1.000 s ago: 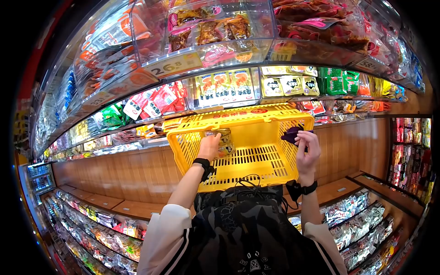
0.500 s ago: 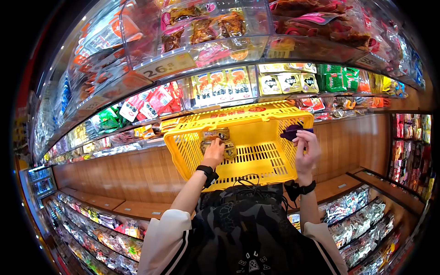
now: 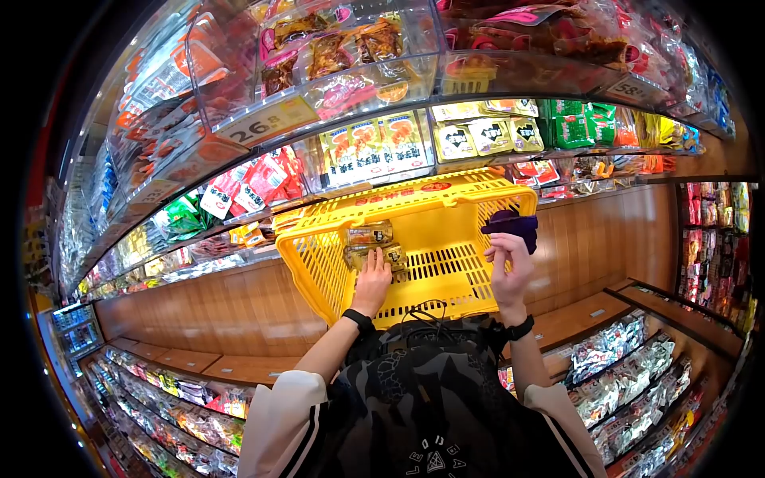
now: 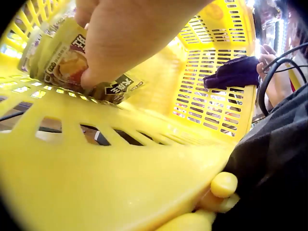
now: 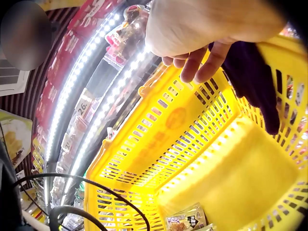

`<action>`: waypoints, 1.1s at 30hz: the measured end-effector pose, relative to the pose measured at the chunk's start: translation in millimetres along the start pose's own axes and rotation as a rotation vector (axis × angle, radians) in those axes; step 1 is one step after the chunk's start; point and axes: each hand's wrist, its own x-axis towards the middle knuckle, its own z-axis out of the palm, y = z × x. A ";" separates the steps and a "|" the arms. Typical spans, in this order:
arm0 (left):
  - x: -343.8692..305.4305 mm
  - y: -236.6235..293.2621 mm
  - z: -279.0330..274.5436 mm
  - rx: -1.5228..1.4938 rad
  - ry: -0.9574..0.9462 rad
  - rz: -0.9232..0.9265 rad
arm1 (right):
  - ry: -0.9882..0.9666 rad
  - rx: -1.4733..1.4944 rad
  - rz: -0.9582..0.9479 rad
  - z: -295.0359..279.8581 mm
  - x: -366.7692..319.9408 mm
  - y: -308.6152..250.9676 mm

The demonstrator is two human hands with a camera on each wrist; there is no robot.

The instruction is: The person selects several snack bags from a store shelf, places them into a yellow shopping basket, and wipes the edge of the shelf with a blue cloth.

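1. Wooden panelling (image 3: 199,307) ran behind the basket; crowded snack shelves curved across twelve o'clock.
2. Clear bins (image 3: 376,78) lined the upper shelf, filled with sealed pouches, with a price card (image 3: 267,121) reading 26.8 at eleven.
3. Below them, red and white packs (image 3: 263,179) sat at eleven o'clock and green packs (image 3: 575,127) at one.
4. A yellow basket (image 3: 434,227) stood with its open side toward the wearer. Gold packets (image 3: 369,233) lay inside, toward its nine o'clock end.
5. The left hand (image 3: 372,285) was open, its extended fingers touching those packets.
6. A purple cloth item (image 3: 514,229) hung over the rim at two o'clock.
7. The right hand (image 3: 510,267) was just beside it, fingers loosely bent and relaxed.
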 end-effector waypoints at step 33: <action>47.0 2.6 -231.8 -0.972 -0.215 0.127 | -0.629 0.102 0.157 30.7 19.6 -69.1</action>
